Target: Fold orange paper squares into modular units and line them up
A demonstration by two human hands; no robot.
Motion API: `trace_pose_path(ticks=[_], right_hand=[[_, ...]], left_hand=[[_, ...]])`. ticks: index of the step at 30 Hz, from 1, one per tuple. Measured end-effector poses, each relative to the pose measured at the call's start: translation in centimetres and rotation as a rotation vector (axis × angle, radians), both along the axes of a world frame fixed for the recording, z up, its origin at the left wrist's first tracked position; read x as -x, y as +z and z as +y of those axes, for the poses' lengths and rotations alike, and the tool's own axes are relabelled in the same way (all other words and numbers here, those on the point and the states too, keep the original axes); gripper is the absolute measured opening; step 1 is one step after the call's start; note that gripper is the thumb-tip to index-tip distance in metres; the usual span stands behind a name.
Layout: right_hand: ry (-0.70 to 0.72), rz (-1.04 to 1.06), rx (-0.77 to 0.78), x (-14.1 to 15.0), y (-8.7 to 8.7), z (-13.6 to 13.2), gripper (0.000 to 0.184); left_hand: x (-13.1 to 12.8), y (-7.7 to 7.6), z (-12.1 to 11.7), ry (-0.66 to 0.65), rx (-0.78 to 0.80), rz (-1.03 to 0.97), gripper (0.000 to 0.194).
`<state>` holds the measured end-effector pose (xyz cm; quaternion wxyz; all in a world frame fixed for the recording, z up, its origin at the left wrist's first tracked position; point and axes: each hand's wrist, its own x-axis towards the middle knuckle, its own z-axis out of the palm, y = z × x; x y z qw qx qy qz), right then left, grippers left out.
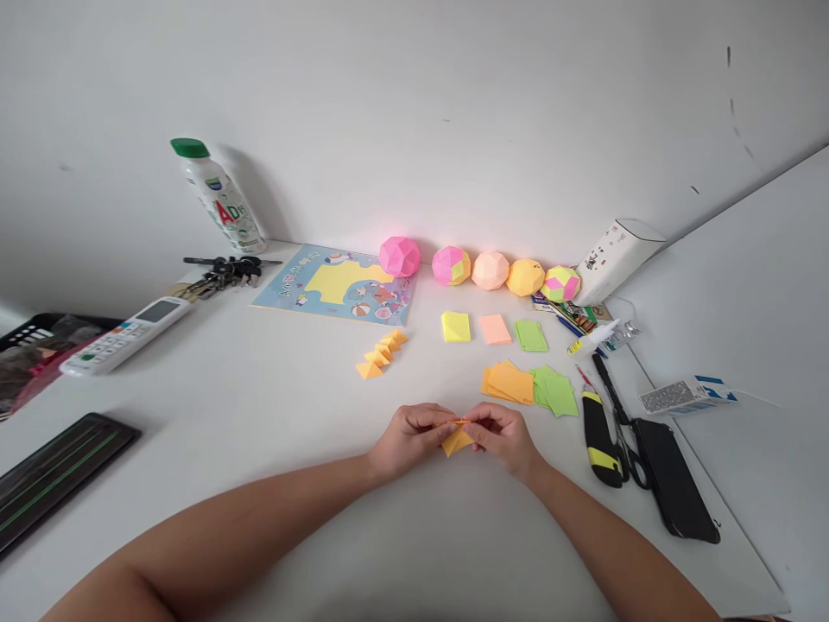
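Observation:
My left hand [414, 436] and my right hand [500, 434] meet over the white table, both pinched on a small folded orange paper piece [456, 440]. Beyond them lies a row of several folded orange paper units [382, 352]. To the right sit loose orange squares [509, 381] and green squares [555, 390]. Farther back lie small stacks of yellow [455, 326], peach [494, 329] and green [530, 335] paper. Several paper polyhedron balls line the wall, among them a pink ball [399, 256].
A utility knife [599, 438], scissors [622, 423] and a black case [673, 478] lie at the right. A remote [127, 333], keys [226, 270], a bottle [218, 197] and a colourful sheet [337, 294] stand at the left back. A dark flat object [55, 471] is at the left edge.

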<state>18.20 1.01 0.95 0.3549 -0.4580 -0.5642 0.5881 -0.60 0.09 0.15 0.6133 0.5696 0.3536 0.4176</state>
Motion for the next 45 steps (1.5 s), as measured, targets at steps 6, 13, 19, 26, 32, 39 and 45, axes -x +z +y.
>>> trace_pose_path(ticks=[6, 13, 19, 26, 32, 39, 45], right_hand=[[0.001, 0.007, -0.012, 0.05, 0.09, 0.02, 0.017], [0.001, 0.036, -0.004, 0.05, 0.17, 0.11, 0.015], [0.002, 0.042, -0.013, 0.09, 0.21, 0.14, 0.014], [0.04, -0.009, -0.001, 0.25, 0.48, -0.14, 0.014], [0.079, -0.029, 0.003, 0.49, 0.47, -0.36, 0.017], [0.053, -0.02, -0.042, 0.58, -0.01, -0.39, 0.016], [0.057, -0.04, -0.092, 0.72, 0.15, -0.41, 0.014]], left_hand=[[-0.04, 0.0, 0.05, 0.0, -0.003, -0.015, 0.025], [-0.03, 0.01, 0.04, -0.006, -0.001, -0.015, 0.025], [-0.07, 0.14, 0.07, 0.006, 0.006, -0.011, 0.026], [-0.18, 0.58, -0.16, 0.006, 0.047, 0.152, 0.026], [-0.32, 0.65, -0.3, 0.034, 0.038, 0.245, 0.027], [-0.21, 0.25, -0.15, 0.004, -0.002, 0.208, 0.025], [-0.3, 0.25, -0.09, 0.018, 0.012, 0.162, 0.023]])
